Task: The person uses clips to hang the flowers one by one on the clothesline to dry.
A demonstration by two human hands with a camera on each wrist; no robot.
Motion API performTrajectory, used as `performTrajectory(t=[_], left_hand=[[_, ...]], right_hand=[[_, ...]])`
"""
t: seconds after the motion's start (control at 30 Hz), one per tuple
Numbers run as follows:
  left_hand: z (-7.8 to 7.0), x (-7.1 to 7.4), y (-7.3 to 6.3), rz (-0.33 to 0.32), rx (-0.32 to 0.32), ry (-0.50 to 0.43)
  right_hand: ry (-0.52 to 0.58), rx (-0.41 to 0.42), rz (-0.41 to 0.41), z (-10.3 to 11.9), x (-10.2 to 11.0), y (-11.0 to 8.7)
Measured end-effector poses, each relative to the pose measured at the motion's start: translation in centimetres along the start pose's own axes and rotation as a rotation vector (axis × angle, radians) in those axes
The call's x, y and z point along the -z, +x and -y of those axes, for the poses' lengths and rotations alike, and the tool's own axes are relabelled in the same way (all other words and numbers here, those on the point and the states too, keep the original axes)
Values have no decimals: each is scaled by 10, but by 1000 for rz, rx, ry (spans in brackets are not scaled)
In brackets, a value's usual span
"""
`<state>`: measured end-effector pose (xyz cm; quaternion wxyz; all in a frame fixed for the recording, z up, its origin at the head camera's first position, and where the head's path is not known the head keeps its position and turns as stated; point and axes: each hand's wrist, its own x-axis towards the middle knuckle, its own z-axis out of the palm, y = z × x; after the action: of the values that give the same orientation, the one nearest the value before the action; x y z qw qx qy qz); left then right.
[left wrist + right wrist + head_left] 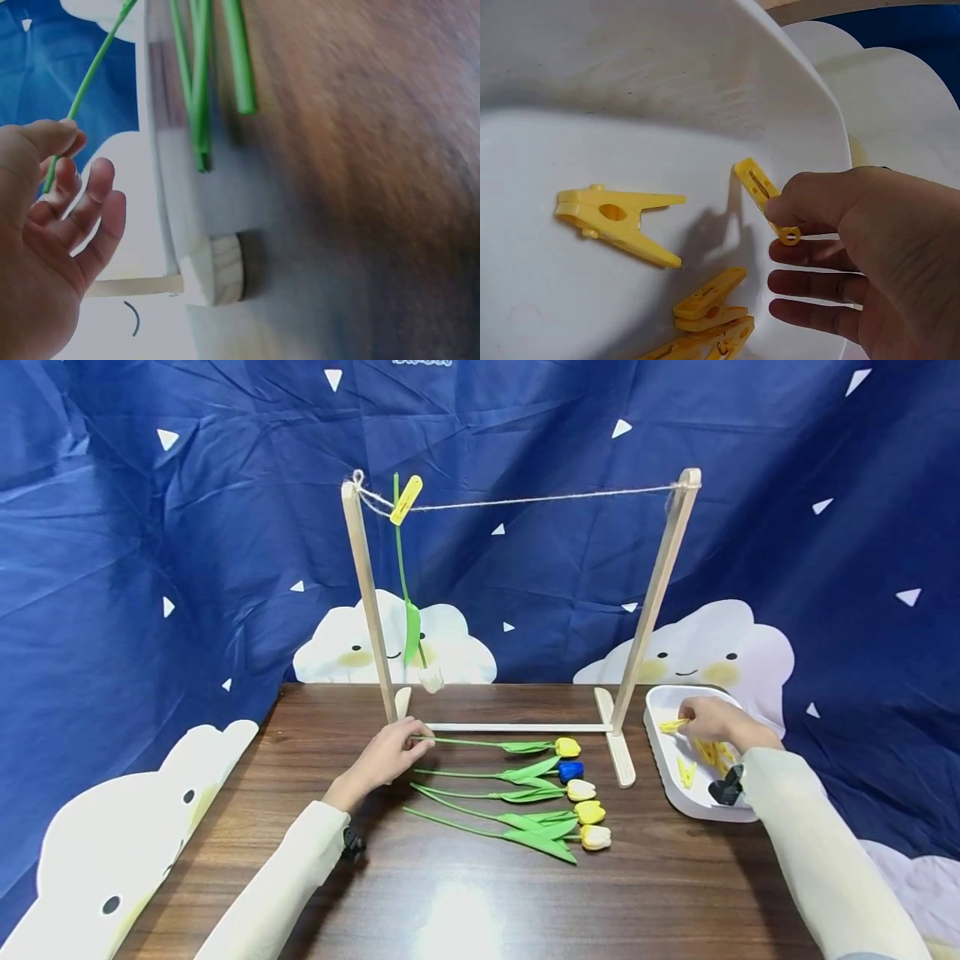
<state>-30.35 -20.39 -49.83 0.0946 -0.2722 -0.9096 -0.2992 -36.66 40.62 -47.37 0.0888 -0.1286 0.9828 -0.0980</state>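
Note:
My left hand point(388, 753) pinches the thin green stem point(96, 66) of a yellow artificial tulip point(567, 747) between thumb and finger, the other fingers loosely bent. In the white plastic tray point(656, 752) on the right, my right hand point(716, 721) pinches a yellow clothespin point(751, 178) by its handle end. More yellow clothespins point(619, 217) lie in the tray below and beside that hand. A white tulip point(431, 679) hangs head down from the string point(540, 501), its stem clipped by another yellow clothespin point(407, 500).
A wooden frame point(651, 602) with two posts and a white lower bar point(517, 727) stands at the table's back. Several tulips, among them a blue tulip point(571, 772) and a cream tulip point(596, 837), lie in a row on the brown table point(360, 893).

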Motion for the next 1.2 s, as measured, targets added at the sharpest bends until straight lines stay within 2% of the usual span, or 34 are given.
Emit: performTrajectory(t=[0.17,0.23,0.3,0.5,0.8,1.07,1.2], left_hand=[[-11,4,3,-50,-12,-103],[-16,7,4,-66,-15,-149],[-21,10,6,-91,-23,-187],[-38,15,12,-163,-41,-271],[-60,19,19,-209,36,-463],[-80,21,28,-211,-80,-775],[-89,21,32,-238,-98,-897]], right_hand=[[15,23,-86,-4,-3,0],[31,20,-104,12,7,-11],[35,21,-122,19,11,-16],[60,21,-175,23,13,-17],[114,59,-171,28,20,-15],[134,79,-238,32,23,-14],[180,54,-280,39,25,-16]])
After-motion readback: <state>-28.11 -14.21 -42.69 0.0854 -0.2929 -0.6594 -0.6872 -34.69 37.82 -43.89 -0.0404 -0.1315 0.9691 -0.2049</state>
